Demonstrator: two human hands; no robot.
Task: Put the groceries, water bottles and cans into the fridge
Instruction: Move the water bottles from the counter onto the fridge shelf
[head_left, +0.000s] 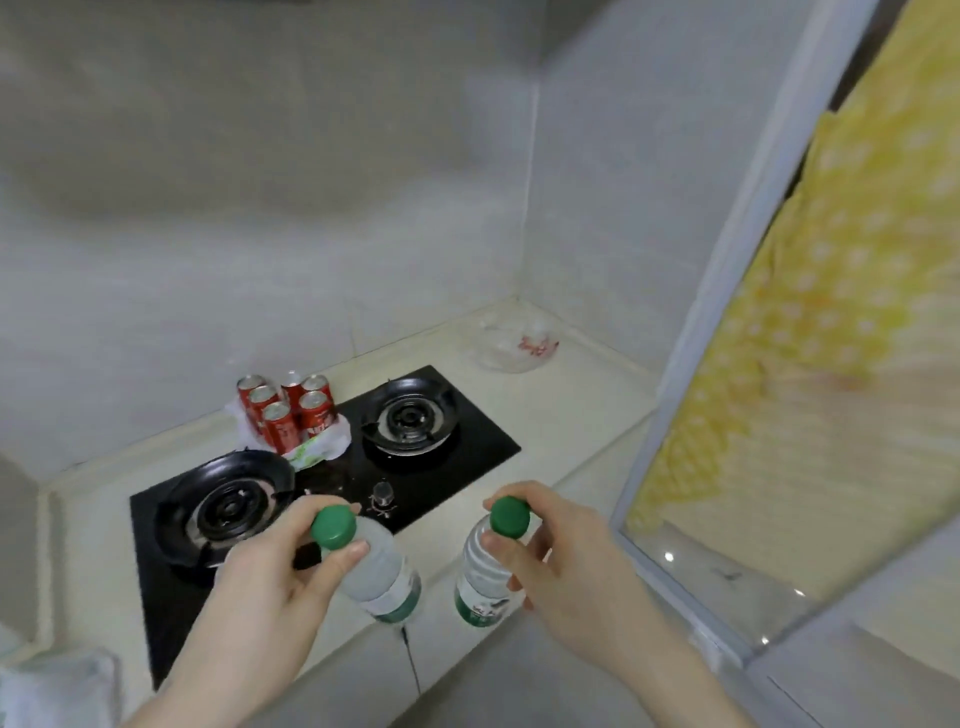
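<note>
My left hand grips the neck of a clear water bottle with a green cap and green label, held above the counter's front edge. My right hand grips a second green-capped water bottle the same way, a little to the right. Several red cans stand together on a crumpled white plastic bag at the back of the stove. No fridge is in view.
A black two-burner gas stove is set into the pale counter, with a control knob near its front. A clear plastic bag lies in the far corner. A white-framed glass door and yellow dotted curtain stand at right.
</note>
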